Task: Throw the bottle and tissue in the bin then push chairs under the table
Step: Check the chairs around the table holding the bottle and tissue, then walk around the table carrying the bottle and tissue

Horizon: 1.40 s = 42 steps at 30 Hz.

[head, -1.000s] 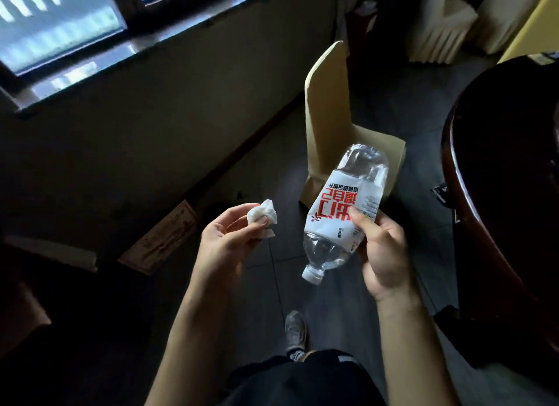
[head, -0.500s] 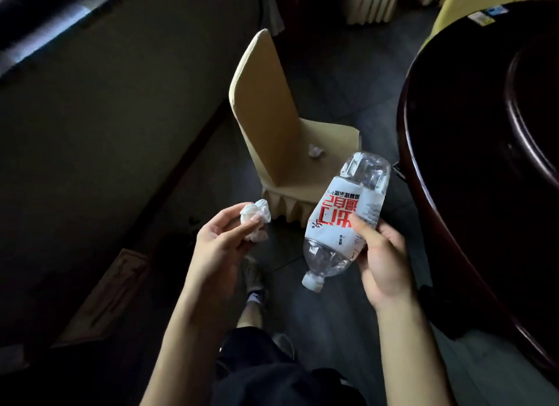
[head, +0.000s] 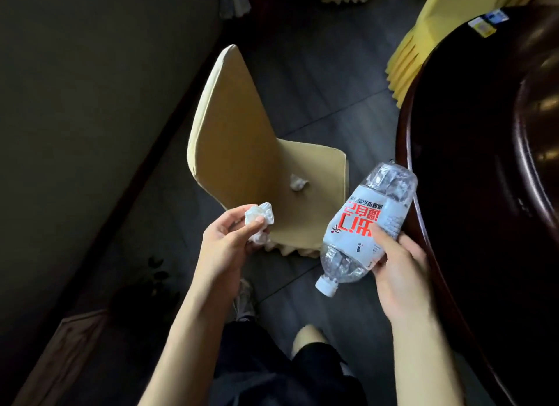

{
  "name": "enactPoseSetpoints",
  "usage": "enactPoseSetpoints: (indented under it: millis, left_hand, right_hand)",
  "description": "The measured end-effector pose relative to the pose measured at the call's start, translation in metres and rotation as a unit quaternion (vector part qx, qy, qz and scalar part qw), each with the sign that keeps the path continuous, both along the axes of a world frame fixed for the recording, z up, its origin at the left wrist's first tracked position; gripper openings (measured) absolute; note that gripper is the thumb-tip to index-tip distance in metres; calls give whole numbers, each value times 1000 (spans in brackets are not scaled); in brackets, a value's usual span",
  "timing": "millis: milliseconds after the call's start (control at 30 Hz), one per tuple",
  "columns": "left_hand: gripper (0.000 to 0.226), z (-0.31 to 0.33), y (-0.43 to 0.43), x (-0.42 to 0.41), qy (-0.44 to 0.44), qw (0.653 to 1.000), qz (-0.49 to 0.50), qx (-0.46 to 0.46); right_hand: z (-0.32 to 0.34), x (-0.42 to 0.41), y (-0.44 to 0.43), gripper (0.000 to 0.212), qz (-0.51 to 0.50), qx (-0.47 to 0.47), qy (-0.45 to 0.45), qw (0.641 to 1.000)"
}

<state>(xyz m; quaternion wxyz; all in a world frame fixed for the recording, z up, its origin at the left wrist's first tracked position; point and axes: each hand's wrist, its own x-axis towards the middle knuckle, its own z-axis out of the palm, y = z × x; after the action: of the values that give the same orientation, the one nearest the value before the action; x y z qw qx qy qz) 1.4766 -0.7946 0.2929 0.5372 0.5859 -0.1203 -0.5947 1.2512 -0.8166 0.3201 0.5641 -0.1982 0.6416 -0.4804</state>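
Bottle, clear and labelled, lies gripped in the right hand, cap slanting down toward the person, while the left hand pinches a crumpled tissue; no bin is visible.

I see the table only in part — the right edge cuts it off. The bottle label print is too blurred to read — the chair legs are hidden under its cover.

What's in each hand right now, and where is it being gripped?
The left hand pinches a crumpled tissue between thumb and fingertips. The right hand grips a plastic water bottle at its labelled middle, cap pointing down.
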Motion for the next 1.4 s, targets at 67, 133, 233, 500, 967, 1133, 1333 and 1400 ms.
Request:
enactPoseSetpoints:
  millis: [67, 133, 233, 500, 967, 1133, 1333, 1400]
  left_hand:
    - [26, -15, -26, 4, -5, 1000, -6, 22]
    - [25, -37, -54, 5, -13, 998, -14, 51]
    - [23, -77, -95, 3, -20, 996, -17, 85]
    - [27, -240, -204, -13, -27, 981, -30, 189]
    - [25, -375, -252, -25, -25, 964, -8, 263]
    - [29, -354, -260, -25, -31, 967, -11, 253]
    - [13, -244, -278, -21, -50, 978, 28, 201]
    - [10, -219, -279, -22, -55, 982, 35, 179]
  right_hand:
    - [-17, 4, -27, 14, 16, 15, 6, 1000]
    - [-45, 8, -59, 14, 43, 40, 17, 998]
    - [-104, 13, -112, 14, 78, 86, 25, 993]
    - [-314, 32, -236, 17, 155, 223, 24, 962]
    - [-450, 58, -311, 17, 135, 257, 101, 952]
    - [-428, 48, -319, 19, 128, 237, 79, 960]
    - [-307, 37, -337, 15, 152, 183, -34, 971]
    - [-268, 29, -335, 18, 185, 159, -83, 966]
